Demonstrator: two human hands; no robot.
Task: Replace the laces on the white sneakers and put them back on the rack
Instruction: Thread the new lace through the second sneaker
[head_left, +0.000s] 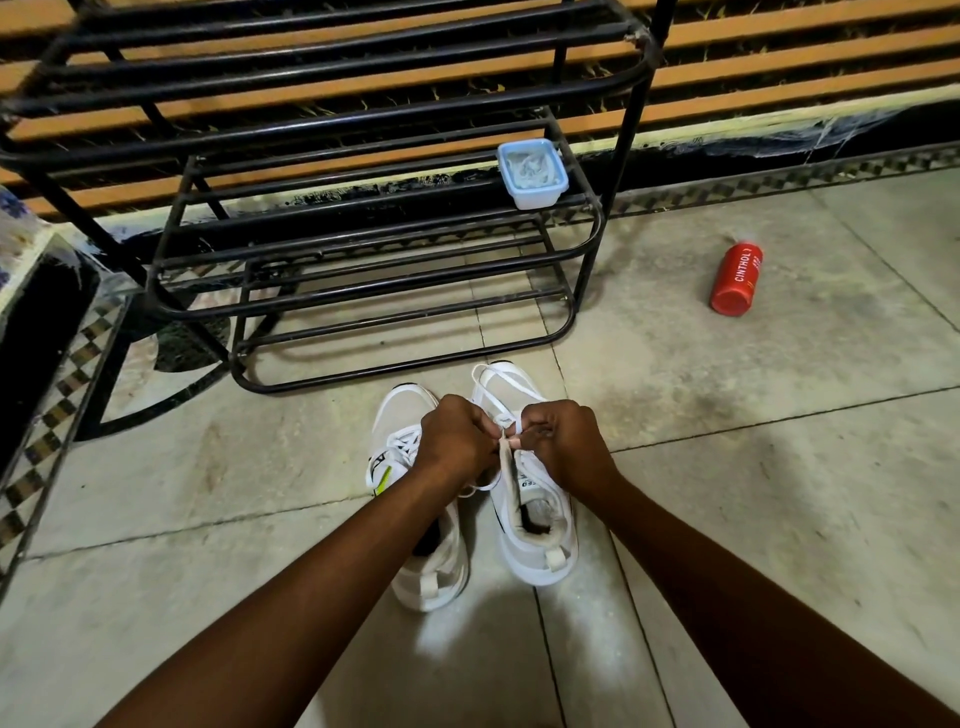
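Observation:
Two white sneakers stand side by side on the floor, toes toward the black metal rack (363, 249). The left sneaker (415, 519) has a lace threaded in its eyelets and a yellow-green mark on its side. Over the right sneaker (535, 525), my left hand (457, 436) and my right hand (561, 447) both pinch the white lace (491, 387) at the eyelets. A loop of that lace lies forward over the toe. My fingers hide the eyelets themselves.
A pale blue plastic tub (531, 174) with white laces in it sits on a middle shelf of the rack, at its right end. A red bottle (736, 278) lies on the tiled floor to the right. A dark patterned wall base runs behind.

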